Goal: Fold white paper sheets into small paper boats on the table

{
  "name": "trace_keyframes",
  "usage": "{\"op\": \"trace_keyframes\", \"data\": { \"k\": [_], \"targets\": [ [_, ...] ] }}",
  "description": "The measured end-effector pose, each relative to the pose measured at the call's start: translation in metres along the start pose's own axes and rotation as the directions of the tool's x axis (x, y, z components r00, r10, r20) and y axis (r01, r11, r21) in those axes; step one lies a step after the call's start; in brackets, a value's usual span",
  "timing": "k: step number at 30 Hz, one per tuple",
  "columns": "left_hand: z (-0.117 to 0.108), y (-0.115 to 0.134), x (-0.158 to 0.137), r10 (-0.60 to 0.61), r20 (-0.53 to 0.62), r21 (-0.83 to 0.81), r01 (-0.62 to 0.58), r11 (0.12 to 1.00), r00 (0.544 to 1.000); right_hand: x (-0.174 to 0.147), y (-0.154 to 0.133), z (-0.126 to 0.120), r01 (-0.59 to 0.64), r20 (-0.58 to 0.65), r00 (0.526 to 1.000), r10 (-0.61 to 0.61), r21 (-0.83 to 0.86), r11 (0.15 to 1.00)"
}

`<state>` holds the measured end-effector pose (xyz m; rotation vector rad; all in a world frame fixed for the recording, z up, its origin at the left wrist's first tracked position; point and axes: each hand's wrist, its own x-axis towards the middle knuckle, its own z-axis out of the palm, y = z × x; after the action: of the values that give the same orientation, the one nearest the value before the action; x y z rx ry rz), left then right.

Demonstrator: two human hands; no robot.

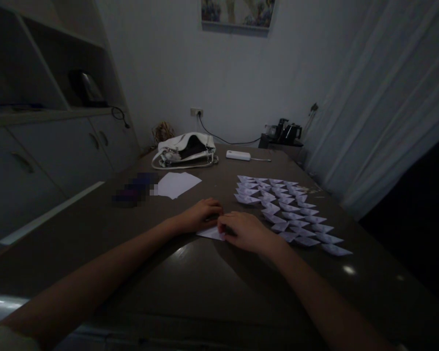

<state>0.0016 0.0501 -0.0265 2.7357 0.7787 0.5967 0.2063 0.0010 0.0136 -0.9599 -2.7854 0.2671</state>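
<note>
Sheets left of paper boats, before bag.

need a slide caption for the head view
Left hand and right hand at a white paper, boats in rows to the right, sheets and bag farther back.

Head-worn view, forward-down over both hands

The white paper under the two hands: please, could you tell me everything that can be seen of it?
The white paper looks thin and plain, with a straight near edge and a pointed left corner. It lies low on the dark tabletop, left of the paper boats. The left hand is at its far side and the right hand touches its right end. The hands hide much of it, so its full outline cannot be told.
</note>
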Motion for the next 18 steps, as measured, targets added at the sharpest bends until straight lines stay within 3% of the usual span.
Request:
{"op": "trace_keyframes", "data": {
  "k": [10, 18],
  "targets": [
    [-0.0045, 0.0057, -0.0001, -0.026, 0.016, 0.014, 0.026, 1.0, 1.0, -0.0019, -0.001, 0.0001, 0.01, 0.023, 1.0, -0.011, 0.059, 0.998],
    [-0.0075, 0.0063, -0.0009, 0.02, 0.019, -0.016, -0.02, 1.0, 1.0, -0.0013, 0.0035, 0.0007, -0.013, -0.017, 1.0, 0.014, 0.057, 0.998]
  ]
}}
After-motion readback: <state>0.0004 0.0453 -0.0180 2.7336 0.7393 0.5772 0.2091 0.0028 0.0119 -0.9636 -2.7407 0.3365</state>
